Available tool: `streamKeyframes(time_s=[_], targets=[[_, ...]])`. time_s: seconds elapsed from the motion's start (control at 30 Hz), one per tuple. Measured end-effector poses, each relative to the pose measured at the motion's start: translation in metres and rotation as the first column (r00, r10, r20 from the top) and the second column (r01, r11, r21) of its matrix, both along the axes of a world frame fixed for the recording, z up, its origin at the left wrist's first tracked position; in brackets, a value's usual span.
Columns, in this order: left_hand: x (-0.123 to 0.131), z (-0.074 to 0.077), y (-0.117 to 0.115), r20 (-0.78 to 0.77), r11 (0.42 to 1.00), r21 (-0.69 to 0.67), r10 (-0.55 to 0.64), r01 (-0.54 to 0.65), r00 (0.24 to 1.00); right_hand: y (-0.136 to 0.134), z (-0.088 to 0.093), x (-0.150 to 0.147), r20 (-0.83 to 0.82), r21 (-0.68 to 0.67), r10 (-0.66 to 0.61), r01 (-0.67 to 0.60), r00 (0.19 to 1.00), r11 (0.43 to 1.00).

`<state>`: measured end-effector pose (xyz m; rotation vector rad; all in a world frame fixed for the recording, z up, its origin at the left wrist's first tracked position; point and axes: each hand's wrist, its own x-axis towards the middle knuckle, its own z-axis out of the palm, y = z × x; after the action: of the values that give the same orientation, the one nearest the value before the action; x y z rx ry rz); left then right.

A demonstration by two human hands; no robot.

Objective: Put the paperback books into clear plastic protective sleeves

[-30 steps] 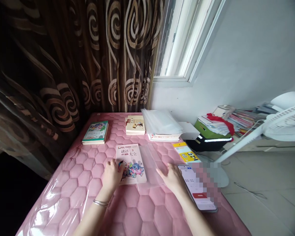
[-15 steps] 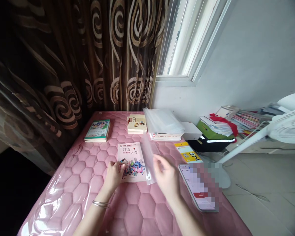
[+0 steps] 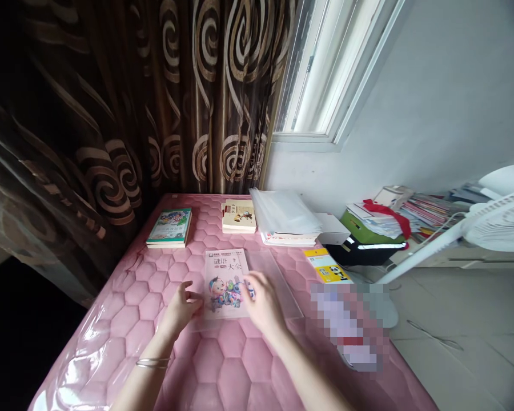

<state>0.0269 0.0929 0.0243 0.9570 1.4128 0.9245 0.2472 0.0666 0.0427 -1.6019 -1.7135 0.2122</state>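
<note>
In the head view, the clear plastic sheet [image 3: 289, 294], raised by the right hand [image 3: 263, 305] a moment ago, now lies flat beneath and beyond it, so sheet and book [image 3: 225, 285] seem settled together. The left hand [image 3: 182, 308], fingers parted and empty, has drawn leftward; the book lies between both hands, the right's bent fingers over its cover, grip unclear.

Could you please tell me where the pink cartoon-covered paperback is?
In the head view, the paperback lies just left of centre on the pink quilted mattress, left hand at its left edge, right hand over its right side.
</note>
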Motion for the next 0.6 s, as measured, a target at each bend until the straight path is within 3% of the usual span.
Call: streamKeyframes(time_s=[0.1, 0.17, 0.23, 0.37, 0.47, 0.57, 0.6], targets=[[-0.002, -0.003, 0.000, -0.105, 1.000, 0.017, 0.004, -0.002, 0.994, 0.021, -0.010, 0.050, 0.228, -0.169, -0.290, 0.331, 0.929, 0.928], [-0.003, -0.001, -0.001, -0.175, 1.000, 0.026, -0.012, 0.017, 0.985, 0.029, -0.017, 0.074, 0.296, -0.292, -0.355, 0.438, 0.887, 0.850], [-0.006, 0.000, -0.003, -0.274, 0.998, 0.042, -0.027, 0.040, 0.961, 0.031, -0.021, 0.087, 0.267, -0.397, -0.344, 0.428, 0.900, 0.812], [-0.018, 0.001, -0.012, -0.524, 0.990, 0.079, -0.058, 0.116, 0.850, 0.022, -0.020, 0.087, 0.054, -0.575, -0.306, 0.281, 0.950, 0.769], [-0.028, 0.002, -0.026, -0.750, 0.975, 0.144, -0.003, 0.168, 0.662, 0.009, -0.018, 0.079, -0.033, -0.576, -0.265, 0.199, 0.964, 0.793], [-0.022, 0.003, -0.041, -0.928, 0.946, 0.270, 0.205, 0.180, 0.310, 0.002, -0.018, 0.075, -0.083, -0.594, -0.177, 0.094, 0.981, 0.799], [-0.014, 0.002, -0.045, -0.940, 0.928, 0.304, 0.255, 0.214, 0.228, 0.002, -0.018, 0.075, -0.081, -0.603, -0.148, 0.070, 0.986, 0.795]])
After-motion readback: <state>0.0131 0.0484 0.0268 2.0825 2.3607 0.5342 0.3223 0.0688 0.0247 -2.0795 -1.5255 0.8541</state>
